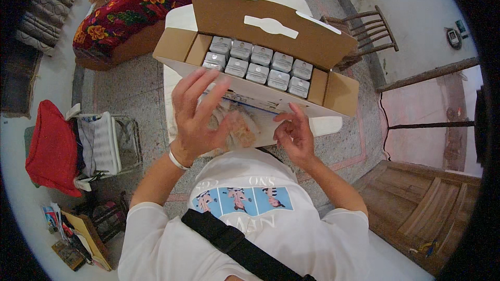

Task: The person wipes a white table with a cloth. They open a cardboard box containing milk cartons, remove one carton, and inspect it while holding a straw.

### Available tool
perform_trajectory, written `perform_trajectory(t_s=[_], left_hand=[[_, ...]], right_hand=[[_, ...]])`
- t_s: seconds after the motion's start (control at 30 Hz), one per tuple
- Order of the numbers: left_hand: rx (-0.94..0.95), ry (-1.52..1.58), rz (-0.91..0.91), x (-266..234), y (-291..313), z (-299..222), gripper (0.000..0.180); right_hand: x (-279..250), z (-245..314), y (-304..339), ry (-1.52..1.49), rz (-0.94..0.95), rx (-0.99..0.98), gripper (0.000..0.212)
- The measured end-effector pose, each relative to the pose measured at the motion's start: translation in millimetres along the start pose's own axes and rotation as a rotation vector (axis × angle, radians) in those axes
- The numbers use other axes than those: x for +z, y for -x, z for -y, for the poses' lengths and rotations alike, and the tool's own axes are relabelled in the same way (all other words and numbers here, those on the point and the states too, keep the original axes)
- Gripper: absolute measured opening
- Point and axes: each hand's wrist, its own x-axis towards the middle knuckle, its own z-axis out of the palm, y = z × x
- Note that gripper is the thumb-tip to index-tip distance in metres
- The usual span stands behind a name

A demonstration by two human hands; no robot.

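Note:
An opened cardboard box point(221, 13) stands on a white table point(328, 125), its tall back flap raised and its side flaps spread outward. Inside, several small silver-grey cartons point(257, 73) stand in two rows, with bare cardboard at both ends. My left hand point(194, 114) is raised by the box's front left corner, fingers spread and nothing in them. Close to the front wall is my right hand point(297, 134), its index finger stretched out and the others loosely bent; I see nothing in it. Between my hands, a brownish patterned patch point(240, 127) shows on the table, too blurred to name.
Beyond the table at the left is a bed with a red flowered blanket point(140, 5). A wooden chair point(372, 28) stands behind the box's right side. To my left are a white basket point(107, 143) and a red cloth point(49, 148). Wooden panels point(422, 211) lie at the right.

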Motion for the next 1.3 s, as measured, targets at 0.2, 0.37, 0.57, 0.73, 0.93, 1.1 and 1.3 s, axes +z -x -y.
perform_trajectory(t_s=[0.2, 0.37, 0.57, 0.73, 0.93, 1.1, 1.3], left_hand=[[-0.14, -0.255, 0.195, 18, -12, 0, 0.041], [-0.118, -0.251, 0.145, 22, -8, 8, 0.022], [-0.081, -0.224, 0.084, 20, 6, 5, 0.018], [-0.113, -0.219, 0.118, 12, 25, -2, 0.019], [-0.176, -0.203, 0.255, -2, 73, -15, 0.029], [-0.201, -0.195, 0.381, 17, 130, -9, 0.039], [-0.222, -0.159, 0.426, 32, 135, -2, 0.04]], right_hand=[[-3, 4, -7, 0.108, 0.0, -0.066, 0.062], [-2, 0, 3, 0.265, -0.052, -0.12, 0.046], [-1, -28, 21, 0.392, -0.055, 0.109, 0.015], [-7, -72, 33, 0.348, -0.087, 0.417, 0.015], [-45, -121, 49, -0.457, -0.327, 0.584, 0.018], [-49, -111, 51, -0.726, -0.493, 0.613, 0.019], [-64, -95, 43, -0.319, -0.572, 0.514, 0.022]])
